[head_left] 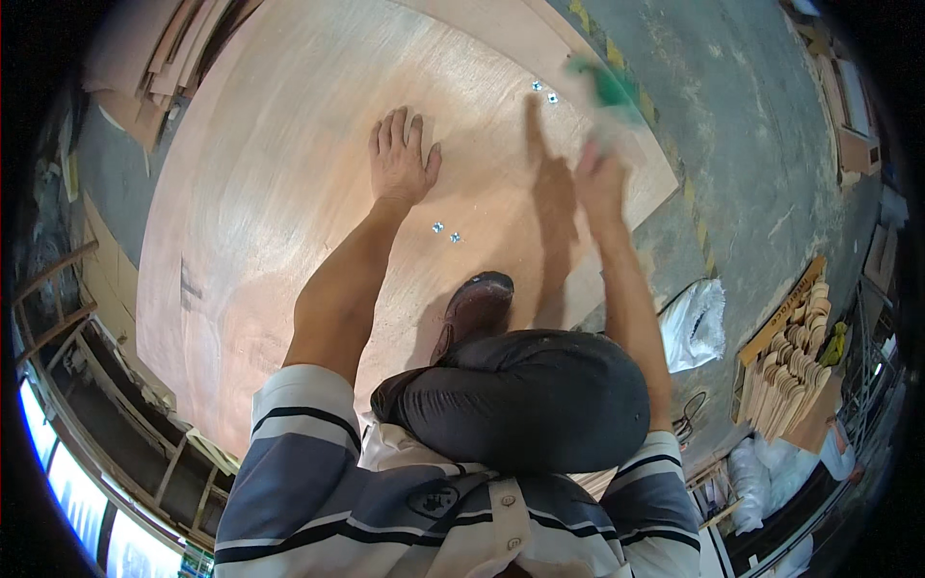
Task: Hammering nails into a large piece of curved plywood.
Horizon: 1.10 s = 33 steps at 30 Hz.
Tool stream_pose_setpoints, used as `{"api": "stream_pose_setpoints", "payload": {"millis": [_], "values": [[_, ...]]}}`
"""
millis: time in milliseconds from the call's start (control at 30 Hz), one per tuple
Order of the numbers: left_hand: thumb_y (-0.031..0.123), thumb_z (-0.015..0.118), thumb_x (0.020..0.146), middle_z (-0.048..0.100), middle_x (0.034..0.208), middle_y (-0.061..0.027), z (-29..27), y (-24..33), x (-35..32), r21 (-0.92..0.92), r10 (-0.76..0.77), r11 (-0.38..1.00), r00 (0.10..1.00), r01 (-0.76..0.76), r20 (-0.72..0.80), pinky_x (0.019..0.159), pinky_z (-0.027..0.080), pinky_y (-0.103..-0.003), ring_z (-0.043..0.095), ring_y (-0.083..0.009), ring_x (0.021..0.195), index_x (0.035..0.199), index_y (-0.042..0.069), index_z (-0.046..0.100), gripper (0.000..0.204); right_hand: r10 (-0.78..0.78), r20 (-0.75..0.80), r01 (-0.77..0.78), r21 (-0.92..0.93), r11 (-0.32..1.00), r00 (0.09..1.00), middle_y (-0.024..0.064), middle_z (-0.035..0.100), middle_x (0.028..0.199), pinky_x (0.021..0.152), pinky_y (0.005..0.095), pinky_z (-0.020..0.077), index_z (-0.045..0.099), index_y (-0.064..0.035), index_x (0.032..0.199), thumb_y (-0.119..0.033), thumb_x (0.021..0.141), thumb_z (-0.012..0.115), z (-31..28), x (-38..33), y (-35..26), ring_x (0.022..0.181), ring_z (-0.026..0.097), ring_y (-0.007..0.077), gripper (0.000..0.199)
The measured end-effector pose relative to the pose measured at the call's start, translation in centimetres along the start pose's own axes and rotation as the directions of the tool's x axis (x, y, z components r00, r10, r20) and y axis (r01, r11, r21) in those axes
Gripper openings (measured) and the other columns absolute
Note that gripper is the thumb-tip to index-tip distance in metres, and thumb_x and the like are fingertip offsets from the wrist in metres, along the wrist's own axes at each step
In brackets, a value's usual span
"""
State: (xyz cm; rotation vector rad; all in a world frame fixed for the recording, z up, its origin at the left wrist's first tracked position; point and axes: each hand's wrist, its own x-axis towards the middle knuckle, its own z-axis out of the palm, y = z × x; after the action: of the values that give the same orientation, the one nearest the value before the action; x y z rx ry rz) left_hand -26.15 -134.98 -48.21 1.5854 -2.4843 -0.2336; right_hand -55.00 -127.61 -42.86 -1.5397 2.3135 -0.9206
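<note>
My left hand [400, 169] lies flat on a large plywood sheet [289, 125], fingers stretched out and holding nothing. At the right, my right hand [601, 173] is closed around a hammer-like tool with a green head [611, 89]. Motion smears both the tool and the hand, so the tool's exact kind is unclear. Two small shiny metal pieces [552, 98], like T-nuts, sit on the sheet just left of the tool. Another pair of these metal pieces [455, 237] lies between my left hand and my shoe. My right hand's shadow falls across the wood.
My shoe [482, 301] rests on the plywood, with my bent knee [540, 400] behind it. A white sack [694, 326] lies on the grey floor at the right, near stacked curved wooden pieces [785, 361]. Boards [164, 58] are piled at the far left.
</note>
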Motion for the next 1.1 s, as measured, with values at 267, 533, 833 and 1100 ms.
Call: {"api": "stream_pose_setpoints", "payload": {"millis": [267, 533, 833, 1100], "values": [[0.037, 0.057, 0.084, 0.041, 0.140, -0.0181, 1.0, 0.6, 0.3, -0.069, 0.021, 0.997, 0.999, -0.024, -0.042, 0.110, 0.021, -0.048, 0.032, -0.0337, 0.132, 0.129, 0.005, 0.048, 0.056, 0.568, 0.345, -0.576, -0.090, 0.812, 0.747, 0.0296, 0.061, 0.075, 0.063, 0.0468, 0.0470, 0.060, 0.0057, 0.088, -0.036, 0.092, 0.054, -9.2, -12.2, 4.4, 0.071, 0.060, 0.0455, 0.042], [0.034, 0.050, 0.091, 0.039, 0.139, -0.0229, 1.6, 0.6, -0.2, 0.079, 0.132, 0.989, 0.984, -0.123, -0.117, 0.105, 0.030, -0.047, 0.036, -0.0369, 0.128, 0.132, 0.000, 0.046, 0.054, 0.688, 0.204, -0.537, -0.488, 0.688, 0.696, 0.0250, 0.061, 0.068, 0.063, 0.0491, 0.0464, 0.062, 0.0027, 0.087, -0.039, 0.088, 0.056, -21.4, -20.3, 14.9, 0.070, 0.061, 0.0442, 0.042], [0.034, 0.046, 0.096, 0.044, 0.135, -0.0219, 2.9, -0.5, -0.1, 0.174, 0.213, 0.964, 0.976, -0.202, -0.047, 0.099, 0.037, -0.048, 0.044, -0.0373, 0.123, 0.128, -0.002, 0.048, 0.049, 0.979, -0.006, -0.820, -0.548, 0.167, 0.203, 0.0234, 0.067, 0.096, 0.081, 0.0452, 0.0508, 0.066, 0.0019, 0.096, -0.022, 0.077, 0.059, -27.2, -32.3, 32.3, 0.093, 0.065, 0.0387, 0.031], [0.036, 0.059, 0.092, 0.035, 0.140, -0.0251, -0.8, -3.0, -8.6, -0.026, 0.160, 0.987, 0.973, -0.158, 0.167, 0.104, 0.034, -0.050, 0.034, -0.0407, 0.130, 0.133, 0.004, 0.044, 0.054, 0.638, -0.045, -0.413, -0.796, 0.442, 0.769, 0.0174, 0.065, 0.087, 0.073, 0.0457, 0.0507, 0.066, -0.0070, 0.097, -0.012, 0.082, 0.053, -36.0, -45.9, 54.6, 0.083, 0.064, 0.0348, 0.020]]}}
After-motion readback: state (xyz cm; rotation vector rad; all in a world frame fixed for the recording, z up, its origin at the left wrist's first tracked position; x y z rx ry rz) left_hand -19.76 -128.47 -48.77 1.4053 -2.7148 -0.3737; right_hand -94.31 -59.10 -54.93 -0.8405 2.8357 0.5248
